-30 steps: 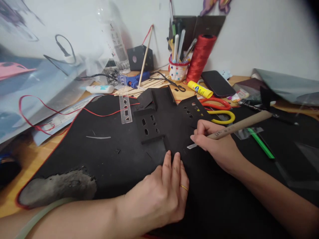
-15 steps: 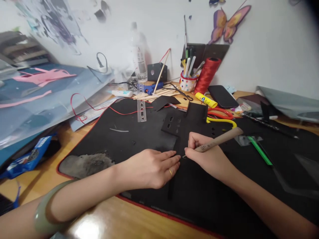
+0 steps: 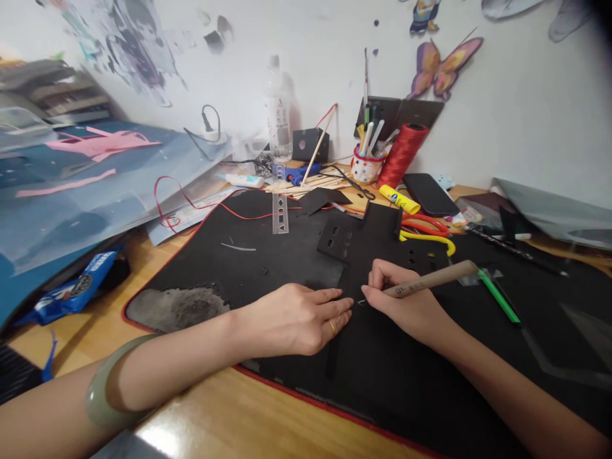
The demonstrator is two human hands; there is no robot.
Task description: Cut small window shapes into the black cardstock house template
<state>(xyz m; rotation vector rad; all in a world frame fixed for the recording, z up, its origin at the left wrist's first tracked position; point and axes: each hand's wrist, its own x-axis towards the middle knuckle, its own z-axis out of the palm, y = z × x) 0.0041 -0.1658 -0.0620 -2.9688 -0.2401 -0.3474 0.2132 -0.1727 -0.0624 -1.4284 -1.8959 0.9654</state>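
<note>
My right hand [image 3: 406, 303] grips a craft knife with a tan handle [image 3: 433, 280], its blade tip down on a black paper sheet [image 3: 377, 255] that has several small cut-out holes. My left hand [image 3: 301, 315] lies flat with fingers together, pressing the same black paper just left of the blade tip. A ring is on one finger and a pale green bangle [image 3: 102, 389] on that wrist. Both hands work over a black mat [image 3: 268, 255] with a red edge.
A clear stencil ruler [image 3: 280, 213], red thread [image 3: 201, 204], yellow and red scissors [image 3: 425, 229], a glue stick [image 3: 400, 199], a phone [image 3: 430, 194], a red thread spool [image 3: 400, 155], a pen cup [image 3: 366, 169] and a green pen [image 3: 500, 296] lie around. The wooden desk edge [image 3: 248, 421] is near me.
The view has pulled back and up, showing more of the desk and wall. My left hand turned to point right, beside the blade. The black paper shifted under the knife.
</note>
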